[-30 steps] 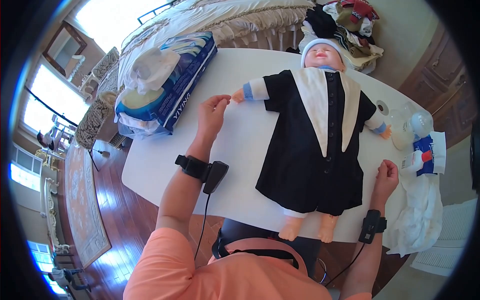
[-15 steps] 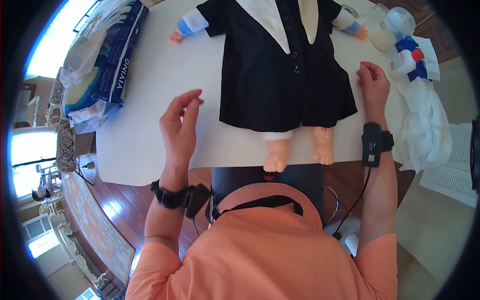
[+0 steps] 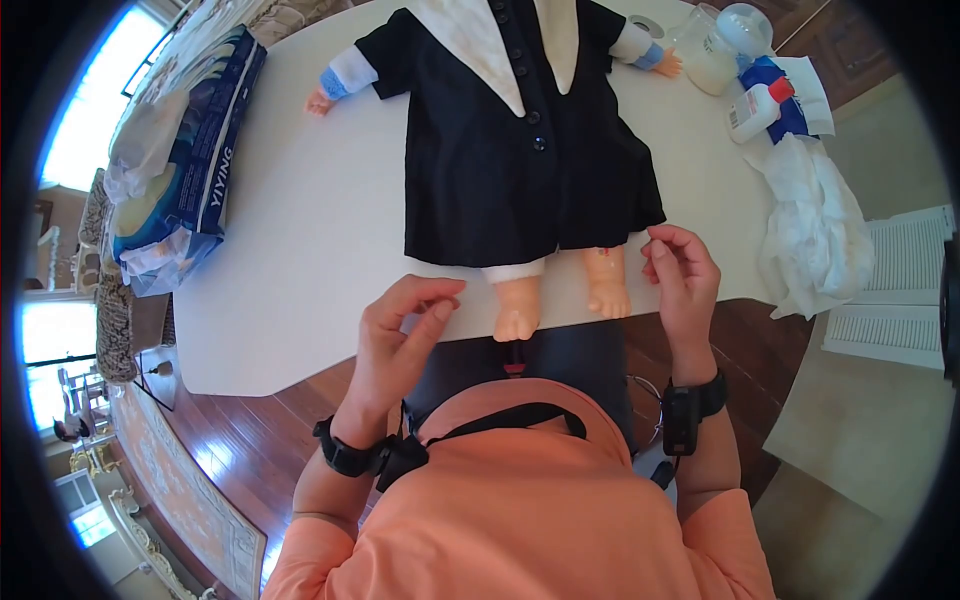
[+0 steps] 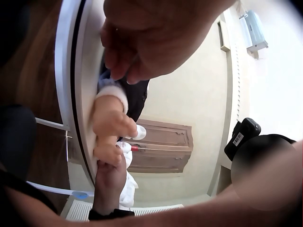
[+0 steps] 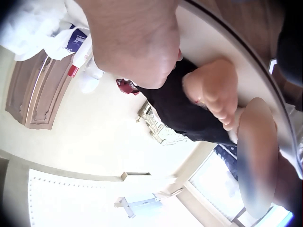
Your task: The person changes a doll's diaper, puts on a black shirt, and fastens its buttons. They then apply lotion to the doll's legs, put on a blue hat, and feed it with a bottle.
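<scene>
A baby doll lies on its back in a black short-sleeved outfit [image 3: 480, 190] with a long white pointed collar [image 3: 470, 50]. The doll's bare feet [image 3: 517, 310] point toward the person at the table's near edge. My left hand [image 3: 400, 335] hovers beside the doll's leg, just below the hem, its fingers loosely bent with nothing between them. On the other side my right hand [image 3: 685, 285] has its fingertips right at the hem's corner, thumb and fingers loosely bent. In the right wrist view, the back of the right hand [image 5: 137, 47] hides its fingertips.
A blue diaper pack [image 3: 205, 170] lies along the table's left side. At the right are a clear bottle [image 3: 708, 60], a white bottle with a red cap [image 3: 752, 110], a blue-and-white packet [image 3: 790, 95] and crumpled white cloth [image 3: 815, 225]. The white table [image 3: 290, 250] has a rounded edge.
Both hands have come back toward the doll's feet, the left from beside the doll's hand, the right inward to the hem. The head view has tilted down, leaving the doll's head out of frame.
</scene>
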`<act>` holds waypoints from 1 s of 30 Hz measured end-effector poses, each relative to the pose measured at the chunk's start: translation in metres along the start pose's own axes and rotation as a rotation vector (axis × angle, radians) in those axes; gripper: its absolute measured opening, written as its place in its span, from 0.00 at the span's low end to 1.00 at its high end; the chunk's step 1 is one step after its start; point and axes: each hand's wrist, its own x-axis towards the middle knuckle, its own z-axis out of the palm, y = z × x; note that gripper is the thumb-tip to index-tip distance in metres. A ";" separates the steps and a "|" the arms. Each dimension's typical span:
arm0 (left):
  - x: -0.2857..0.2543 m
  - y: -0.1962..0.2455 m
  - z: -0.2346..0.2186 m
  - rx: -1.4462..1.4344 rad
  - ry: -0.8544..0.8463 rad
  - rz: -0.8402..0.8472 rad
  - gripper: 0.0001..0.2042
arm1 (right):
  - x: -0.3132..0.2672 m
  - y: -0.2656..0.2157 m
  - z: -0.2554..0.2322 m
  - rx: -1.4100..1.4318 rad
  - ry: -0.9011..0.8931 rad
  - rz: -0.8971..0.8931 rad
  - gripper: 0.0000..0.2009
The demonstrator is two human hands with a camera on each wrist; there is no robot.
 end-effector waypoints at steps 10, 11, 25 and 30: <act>0.007 0.013 0.013 0.236 -0.161 0.347 0.11 | 0.000 0.004 0.002 -0.032 0.008 -0.048 0.07; 0.007 0.013 0.013 0.254 -0.174 0.348 0.12 | 0.000 0.004 0.002 -0.029 0.009 -0.046 0.07; 0.019 0.018 0.013 0.473 -0.219 0.491 0.19 | -0.001 0.005 0.003 -0.026 0.011 -0.063 0.07; 0.018 0.024 0.011 0.489 -0.194 0.421 0.18 | -0.002 0.005 0.003 -0.032 0.016 -0.068 0.07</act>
